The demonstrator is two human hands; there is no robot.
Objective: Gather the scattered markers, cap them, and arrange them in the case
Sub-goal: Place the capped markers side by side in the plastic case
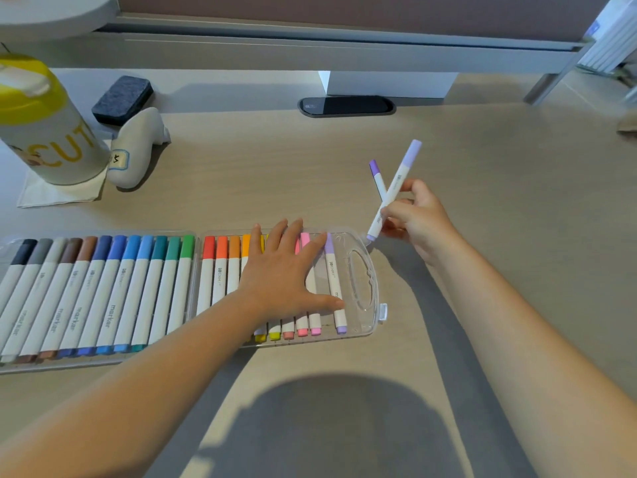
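Observation:
A clear plastic marker case (362, 270) lies open on the desk with a row of capped white markers sorted by colour, grey and blue at the left, orange to pink at the right. A light purple marker (333, 281) lies last in the row, beside the case handle. My left hand (286, 274) rests flat, fingers spread, on the yellow and pink markers. Just right of the case and above the desk, my right hand (418, 219) grips two crossed purple markers (396, 188), both capped at the upper end.
A white bottle with a yellow lid (44, 122) stands on a napkin at the far left, with a white figurine (138, 146) and a dark eraser (122, 98) beside it. A black oval cable port (346, 106) and a white box (389, 82) sit at the back.

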